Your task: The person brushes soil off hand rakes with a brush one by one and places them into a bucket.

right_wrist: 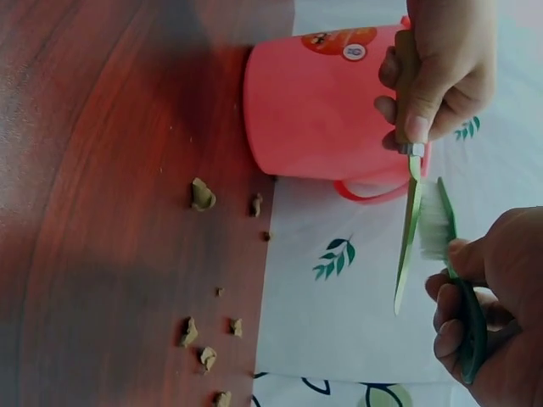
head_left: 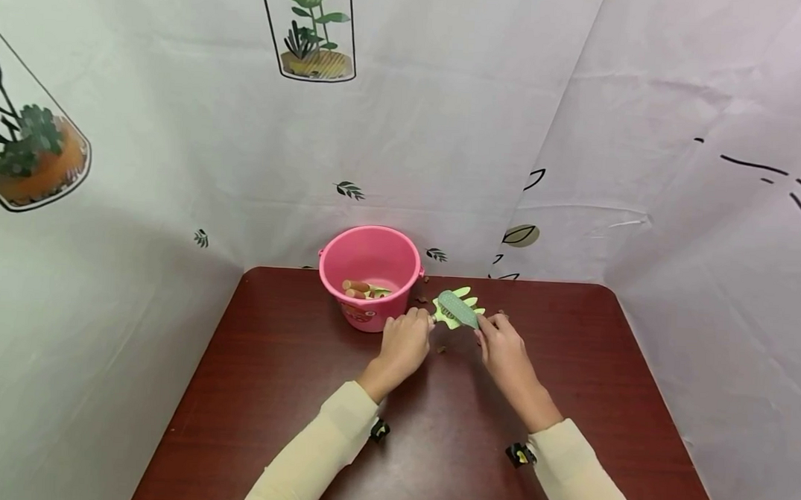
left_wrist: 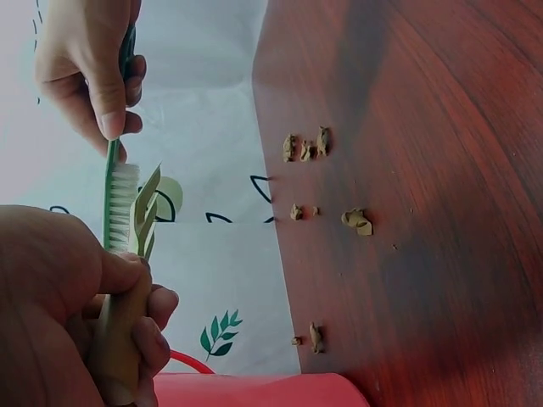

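My left hand (head_left: pixel 406 341) grips the wooden handle (left_wrist: pixel 119 339) of a small light-green hand rake (head_left: pixel 447 316), its prongs spread toward the right. A green scrubbing brush (head_left: pixel 457 309) is in my right hand (head_left: pixel 505 357), its fingers curled round the dark green handle (right_wrist: pixel 472 331). In the left wrist view the white bristles (left_wrist: pixel 125 199) lie against or very close to the prongs; whether they touch I cannot tell. Both tools are held up above the table beside the pink bucket (head_left: pixel 369 312). Inside the bucket lie wooden-handled tools (head_left: pixel 356 286), partly hidden by its wall.
Several brown crumbs of dirt (left_wrist: pixel 357 220) lie scattered on the dark red wooden table (head_left: pixel 287 394), below the tools and near its back edge. A white printed cloth (head_left: pixel 446 133) hangs behind the table and along both sides. The bucket stands close to the back cloth.
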Demonstrator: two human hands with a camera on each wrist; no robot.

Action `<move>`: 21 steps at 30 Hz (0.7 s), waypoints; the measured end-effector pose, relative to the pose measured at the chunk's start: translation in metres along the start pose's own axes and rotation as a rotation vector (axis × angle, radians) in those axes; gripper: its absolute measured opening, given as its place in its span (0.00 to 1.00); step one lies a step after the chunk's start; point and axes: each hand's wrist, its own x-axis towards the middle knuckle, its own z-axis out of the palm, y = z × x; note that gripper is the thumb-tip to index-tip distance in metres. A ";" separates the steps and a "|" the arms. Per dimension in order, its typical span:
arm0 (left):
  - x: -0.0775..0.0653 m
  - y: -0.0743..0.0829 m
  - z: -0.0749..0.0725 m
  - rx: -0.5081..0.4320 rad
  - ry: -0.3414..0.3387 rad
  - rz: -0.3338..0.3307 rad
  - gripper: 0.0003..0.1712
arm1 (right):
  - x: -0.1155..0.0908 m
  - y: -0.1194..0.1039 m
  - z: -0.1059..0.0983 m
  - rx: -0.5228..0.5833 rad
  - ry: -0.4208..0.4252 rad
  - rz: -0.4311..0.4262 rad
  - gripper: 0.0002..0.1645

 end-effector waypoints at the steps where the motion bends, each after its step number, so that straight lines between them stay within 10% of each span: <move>1: 0.000 0.000 0.000 0.000 0.001 0.000 0.12 | 0.001 0.001 -0.001 -0.006 -0.005 0.009 0.18; 21: -0.006 -0.005 -0.004 -0.002 -0.039 0.013 0.09 | -0.003 0.040 -0.008 -0.041 0.054 0.089 0.18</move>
